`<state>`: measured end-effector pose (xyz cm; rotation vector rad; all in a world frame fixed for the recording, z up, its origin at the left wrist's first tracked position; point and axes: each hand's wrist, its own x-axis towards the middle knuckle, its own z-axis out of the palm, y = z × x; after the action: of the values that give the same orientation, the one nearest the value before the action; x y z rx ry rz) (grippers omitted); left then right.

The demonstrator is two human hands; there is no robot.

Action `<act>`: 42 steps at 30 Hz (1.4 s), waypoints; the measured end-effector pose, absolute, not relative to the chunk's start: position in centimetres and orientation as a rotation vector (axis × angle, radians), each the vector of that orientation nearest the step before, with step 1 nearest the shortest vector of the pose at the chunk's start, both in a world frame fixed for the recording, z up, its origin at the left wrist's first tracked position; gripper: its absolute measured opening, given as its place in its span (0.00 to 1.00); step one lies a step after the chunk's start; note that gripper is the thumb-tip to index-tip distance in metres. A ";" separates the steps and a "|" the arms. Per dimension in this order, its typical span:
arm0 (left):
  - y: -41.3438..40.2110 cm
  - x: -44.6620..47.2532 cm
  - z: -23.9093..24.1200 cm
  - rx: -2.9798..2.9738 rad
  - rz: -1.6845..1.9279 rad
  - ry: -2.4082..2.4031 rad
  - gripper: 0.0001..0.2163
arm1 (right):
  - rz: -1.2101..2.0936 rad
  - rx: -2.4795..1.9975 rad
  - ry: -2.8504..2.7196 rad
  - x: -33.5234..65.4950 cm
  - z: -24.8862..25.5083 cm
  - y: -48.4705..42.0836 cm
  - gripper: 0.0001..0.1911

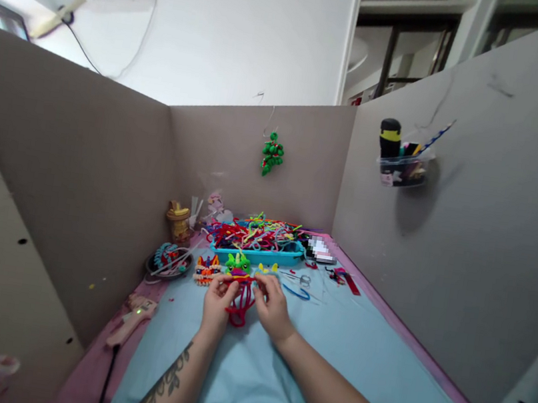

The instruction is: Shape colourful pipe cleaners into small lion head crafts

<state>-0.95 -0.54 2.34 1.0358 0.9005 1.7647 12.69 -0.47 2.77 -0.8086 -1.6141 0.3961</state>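
Between my two hands a piece of bent red pipe cleaners (238,311) hangs in loops, with a bit of yellow and purple near its top. My left hand (220,295) pinches its left side. On the right, my right hand (271,301) is closed with thumb and fingertips at the other side. Just beyond the fingers sits a green pipe-cleaner figure (238,263) with eyes. An orange striped pipe-cleaner figure (207,269) stands to its left, and a yellow piece (267,269) lies to its right, partly behind my right hand.
A blue tray (261,255) heaped with coloured pipe cleaners stands at the back. Scissors (304,280), a blue pipe cleaner (296,293) and a phone (322,250) lie to the right. At left are a dark bowl (182,272) and a corded pink tool (132,324). Grey partitions (299,165) enclose the table.
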 end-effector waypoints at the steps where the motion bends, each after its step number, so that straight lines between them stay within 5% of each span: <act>1: -0.7 -0.8 2.4 1.054 1.743 0.900 0.15 | 0.403 -0.816 -1.621 12.7 2.8 -0.2 0.10; 42: -0.8 -0.2 2.2 0.964 1.715 0.932 0.18 | 0.727 -1.002 -1.438 11.6 1.6 0.3 0.09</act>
<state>-0.21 -0.81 2.19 0.9641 0.9318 1.7149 11.58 0.28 1.61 -1.0017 -1.4381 0.7265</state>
